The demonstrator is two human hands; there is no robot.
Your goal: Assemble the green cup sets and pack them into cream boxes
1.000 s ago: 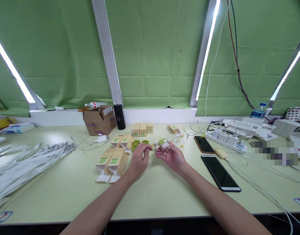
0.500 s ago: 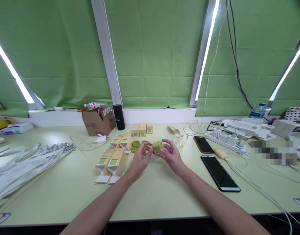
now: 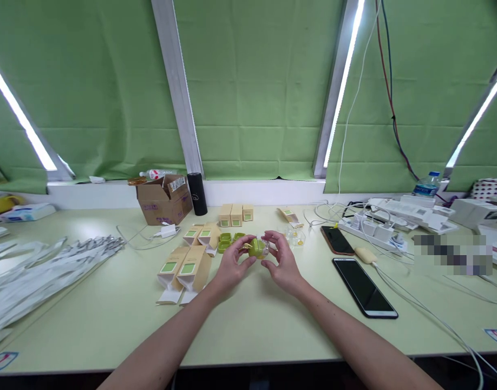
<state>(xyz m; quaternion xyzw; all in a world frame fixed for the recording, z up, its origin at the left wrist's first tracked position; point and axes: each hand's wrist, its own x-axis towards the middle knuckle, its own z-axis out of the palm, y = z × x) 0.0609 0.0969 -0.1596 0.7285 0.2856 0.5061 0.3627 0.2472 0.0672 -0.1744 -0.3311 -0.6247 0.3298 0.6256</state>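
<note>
Between my two hands, above the middle of the table, is a small green-and-clear container [image 3: 256, 248]. Its green part lies toward the left and its clear part toward the right. My left hand [image 3: 232, 265] pinches the green end between thumb and fingers. My right hand [image 3: 285, 268] curls its fingers and thumb around the clear end. Just behind my left hand sit several small green square caps [image 3: 224, 241], partly covered by the fingers. A group of clear small containers [image 3: 295, 236] with yellowish bits stands beyond my right hand.
Open kraft boxes [image 3: 195, 265] lie left of my hands; closed small boxes [image 3: 231, 214] stand farther back. A brown carton [image 3: 164, 200] and a black cylinder [image 3: 197, 195] are at the wall. To the right are two phones [image 3: 364, 287], a power strip [image 3: 374, 233] and cables.
The container has turned, so its clear part now shows on the right. My right hand's fingers have spread a little wider around it.
</note>
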